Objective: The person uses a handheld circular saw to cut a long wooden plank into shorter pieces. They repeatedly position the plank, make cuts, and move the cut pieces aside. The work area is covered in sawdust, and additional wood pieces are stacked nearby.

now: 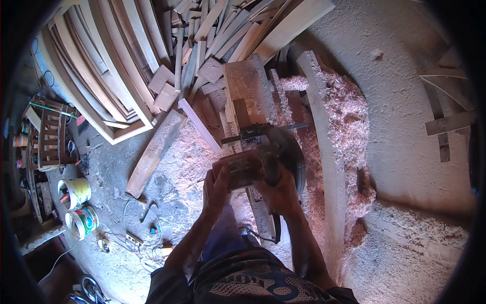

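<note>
My left hand (216, 188) grips the near end of a small reddish wooden block (237, 167) held flat in front of me. My right hand (276, 188) is closed around the dark handle of a power tool (283, 152) with a round dark guard, pressed against the block's right side. Both rest over a narrow wooden bench (248, 86) that runs away from me, dusted with shavings. A black cable (263, 234) trails from the tool down between my arms.
Heaps of pale wood shavings (349, 126) lie to the right beside a long curved plank (326, 152). Stacked frames and offcuts (126, 61) fill the far left. Two paint tins (76, 202), loose wires (139, 238) and a board (152, 152) lie on the floor at left.
</note>
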Action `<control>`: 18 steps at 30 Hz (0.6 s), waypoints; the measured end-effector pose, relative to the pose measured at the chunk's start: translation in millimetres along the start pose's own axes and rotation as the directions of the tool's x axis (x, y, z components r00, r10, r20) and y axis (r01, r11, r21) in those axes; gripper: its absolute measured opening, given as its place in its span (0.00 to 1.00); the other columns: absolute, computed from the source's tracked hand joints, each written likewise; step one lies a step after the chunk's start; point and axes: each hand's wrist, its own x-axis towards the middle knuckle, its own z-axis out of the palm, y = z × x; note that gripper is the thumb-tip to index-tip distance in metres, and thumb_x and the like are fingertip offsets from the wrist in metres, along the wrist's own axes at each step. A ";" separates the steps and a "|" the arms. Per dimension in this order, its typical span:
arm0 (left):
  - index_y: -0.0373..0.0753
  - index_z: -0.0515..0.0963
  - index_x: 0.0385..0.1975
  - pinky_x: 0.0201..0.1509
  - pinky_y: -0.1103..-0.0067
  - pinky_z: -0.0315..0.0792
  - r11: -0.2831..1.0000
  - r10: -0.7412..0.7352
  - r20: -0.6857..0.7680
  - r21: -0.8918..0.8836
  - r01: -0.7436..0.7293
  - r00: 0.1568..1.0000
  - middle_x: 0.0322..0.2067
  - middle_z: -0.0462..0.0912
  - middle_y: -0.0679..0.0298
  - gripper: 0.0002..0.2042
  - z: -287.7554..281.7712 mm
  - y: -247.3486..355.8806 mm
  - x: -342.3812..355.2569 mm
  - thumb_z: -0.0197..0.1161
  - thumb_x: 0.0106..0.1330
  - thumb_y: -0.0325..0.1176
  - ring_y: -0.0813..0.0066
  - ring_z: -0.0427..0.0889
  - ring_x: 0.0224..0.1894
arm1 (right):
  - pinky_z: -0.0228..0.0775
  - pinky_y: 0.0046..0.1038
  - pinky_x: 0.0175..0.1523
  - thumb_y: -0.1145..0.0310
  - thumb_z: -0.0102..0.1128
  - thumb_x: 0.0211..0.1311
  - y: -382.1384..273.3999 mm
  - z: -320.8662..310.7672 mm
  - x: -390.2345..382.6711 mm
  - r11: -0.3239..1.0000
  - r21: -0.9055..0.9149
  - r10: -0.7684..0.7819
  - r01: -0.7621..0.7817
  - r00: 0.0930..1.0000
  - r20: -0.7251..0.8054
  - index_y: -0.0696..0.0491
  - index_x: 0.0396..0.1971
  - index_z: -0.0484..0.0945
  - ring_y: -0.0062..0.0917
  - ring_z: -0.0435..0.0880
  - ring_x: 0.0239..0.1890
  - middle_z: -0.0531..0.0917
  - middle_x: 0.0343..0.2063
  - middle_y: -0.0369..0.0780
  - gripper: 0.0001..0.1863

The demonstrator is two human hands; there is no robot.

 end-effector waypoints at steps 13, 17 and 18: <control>0.42 0.81 0.56 0.32 0.84 0.72 0.985 0.168 -0.007 -0.026 -0.168 0.986 0.39 0.84 0.71 0.23 -1.9 51.6 87.9 0.53 0.78 0.55 0.86 0.79 0.35 | 0.77 0.31 0.44 0.70 0.70 0.52 -24.5 12.1 97.1 0.997 0.072 -0.028 0.025 0.999 0.037 0.59 0.48 0.80 0.23 0.83 0.36 0.84 0.33 0.40 0.22; 0.43 0.80 0.57 0.29 0.84 0.72 0.987 0.157 -0.039 -0.018 -0.157 0.987 0.38 0.84 0.70 0.28 1.0 60.8 117.8 0.52 0.76 0.61 0.85 0.80 0.34 | 0.74 0.27 0.36 0.72 0.69 0.52 -34.3 17.6 131.6 0.984 0.158 -0.087 0.078 0.995 0.052 0.60 0.43 0.80 0.20 0.81 0.29 0.82 0.28 0.37 0.17; 0.43 0.80 0.57 0.29 0.84 0.72 0.988 0.150 -0.043 -0.027 -0.151 0.988 0.38 0.85 0.69 0.28 1.8 65.2 126.6 0.52 0.75 0.62 0.84 0.80 0.33 | 0.72 0.25 0.32 0.74 0.68 0.53 -37.3 19.9 140.7 0.980 0.181 -0.099 0.088 0.994 0.055 0.60 0.43 0.80 0.18 0.79 0.26 0.81 0.26 0.36 0.16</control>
